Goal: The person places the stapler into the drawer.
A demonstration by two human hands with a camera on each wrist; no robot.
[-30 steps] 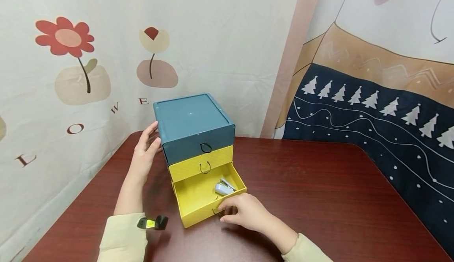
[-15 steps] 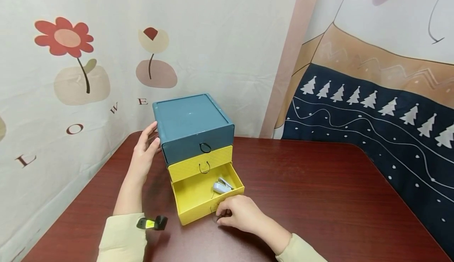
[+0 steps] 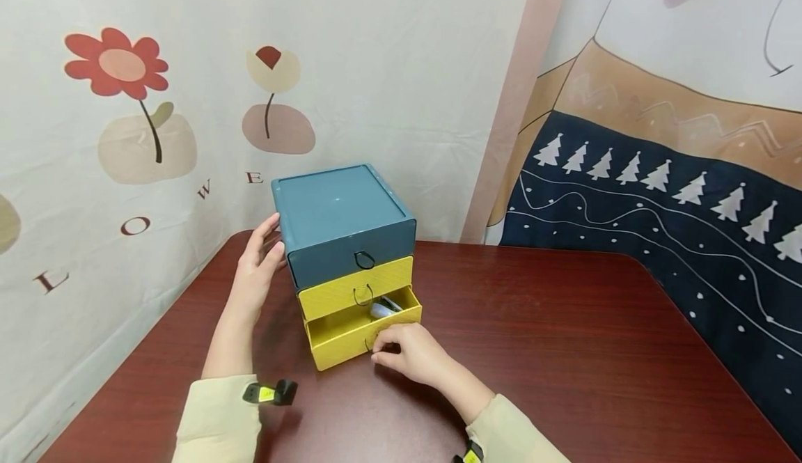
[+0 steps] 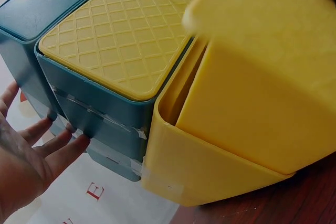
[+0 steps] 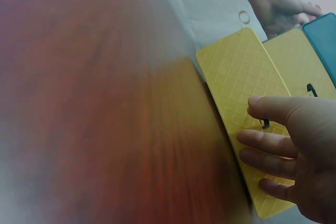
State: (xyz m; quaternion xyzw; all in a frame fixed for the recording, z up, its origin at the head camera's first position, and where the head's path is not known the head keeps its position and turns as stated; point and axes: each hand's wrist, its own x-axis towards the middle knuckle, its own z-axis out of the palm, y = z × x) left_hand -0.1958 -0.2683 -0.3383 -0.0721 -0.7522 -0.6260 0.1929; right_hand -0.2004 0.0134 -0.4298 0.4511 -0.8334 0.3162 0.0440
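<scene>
A small drawer cabinet stands on the table, with a blue top unit (image 3: 341, 205) above two yellow drawers. The bottom yellow drawer (image 3: 338, 348) is pulled partway out; a small pale stapler (image 3: 381, 309) lies inside, partly hidden by the drawer front. My right hand (image 3: 410, 353) is at that front beside its thin black loop handle (image 5: 265, 124); in the right wrist view the fingers lie against the textured yellow face. Against the cabinet's left side rest the spread fingertips of my left hand (image 4: 31, 161). The middle yellow drawer (image 3: 328, 297) sits closed.
The dark red wooden table (image 3: 564, 331) extends to the right of the cabinet. Behind it hangs a pale printed curtain (image 3: 401, 87), with a navy tree-patterned cloth (image 3: 626, 219) at the right. A black wrist device (image 3: 271, 393) sits on the left sleeve.
The bottom drawer has slid inward by a good part, carrying the stapler back with it. My right hand has moved forward and slightly left along with the drawer front; the left hand has stayed put.
</scene>
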